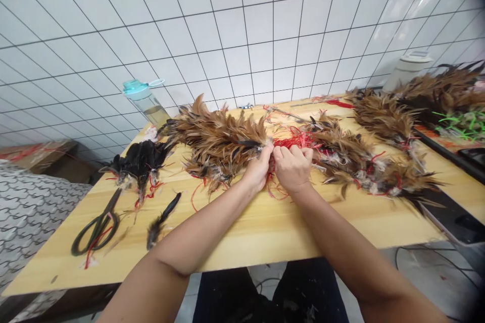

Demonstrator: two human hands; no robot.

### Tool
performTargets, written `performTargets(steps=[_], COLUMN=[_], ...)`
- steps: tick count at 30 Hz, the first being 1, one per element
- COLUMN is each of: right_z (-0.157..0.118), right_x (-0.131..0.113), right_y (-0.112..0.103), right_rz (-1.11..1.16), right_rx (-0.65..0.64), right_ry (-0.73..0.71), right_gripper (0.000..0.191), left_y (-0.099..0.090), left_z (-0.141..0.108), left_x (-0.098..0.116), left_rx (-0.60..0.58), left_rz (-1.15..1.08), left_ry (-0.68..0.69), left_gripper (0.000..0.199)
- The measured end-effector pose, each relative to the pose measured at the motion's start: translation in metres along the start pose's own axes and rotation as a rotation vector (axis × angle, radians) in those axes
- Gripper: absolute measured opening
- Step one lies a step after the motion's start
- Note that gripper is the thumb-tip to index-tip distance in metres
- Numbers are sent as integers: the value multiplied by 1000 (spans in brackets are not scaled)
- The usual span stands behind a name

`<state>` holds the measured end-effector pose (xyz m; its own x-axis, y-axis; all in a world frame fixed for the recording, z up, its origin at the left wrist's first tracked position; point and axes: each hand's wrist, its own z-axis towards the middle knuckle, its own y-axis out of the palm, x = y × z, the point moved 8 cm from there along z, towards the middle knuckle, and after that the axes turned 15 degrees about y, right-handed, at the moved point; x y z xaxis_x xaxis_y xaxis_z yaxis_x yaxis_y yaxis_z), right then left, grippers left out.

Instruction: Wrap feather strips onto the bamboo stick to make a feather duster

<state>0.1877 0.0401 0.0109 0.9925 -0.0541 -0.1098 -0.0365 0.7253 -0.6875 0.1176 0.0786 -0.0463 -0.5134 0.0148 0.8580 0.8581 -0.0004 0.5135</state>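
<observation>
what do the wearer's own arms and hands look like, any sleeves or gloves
Both the left arm and right arm are bare as far as they show, with no sleeves in view. The left hand and right hand have no gloves. No watch, bracelet or cable shows on either arm, and no clear markings.
</observation>
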Motion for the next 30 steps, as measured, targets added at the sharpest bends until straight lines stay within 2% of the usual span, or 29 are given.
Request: performTargets(steps=[4,6,8,10,13,14,16,21,25,28,30], right_z=[0,2,8,14,16,15,15,19,23,25,24], right_x=[-3,3,20,49,91,98,105,103,120,128,122], right_y=[-7,-11,-11,-2,24,33,38,18,-7,-25,-37], right_rz=[95,163,252,346,496,541,559,376,189,53,-18], right_rx=[-48,-70,-106,-181,-393,-471,-503,-299,-9,167,218], right_ry=[48,104,214,396,680,719,734,635,683,698,651], right_gripper=[21,20,22,28,35,36,36,30,20,21,26], left_y=[-9,-17,-24,-31,-41,-44,-48,-50,-48,-46,-46], left_z=[14,24,35,44,54,56,59,63,63,60,58], left_x=[6,14,25,35,45,48,52,54,54,55,53], left_rx=[-24,-36,-63,-107,-157,-170,-203,-253,-250,-271,-299], left_rz=[22,40,49,55,54,46,29,37,78,139,178], left_ry=[99,146,175,173,136,129,127,149,175,197,198], left_gripper=[30,32,35,39,43,43,42,45,48,48,47])
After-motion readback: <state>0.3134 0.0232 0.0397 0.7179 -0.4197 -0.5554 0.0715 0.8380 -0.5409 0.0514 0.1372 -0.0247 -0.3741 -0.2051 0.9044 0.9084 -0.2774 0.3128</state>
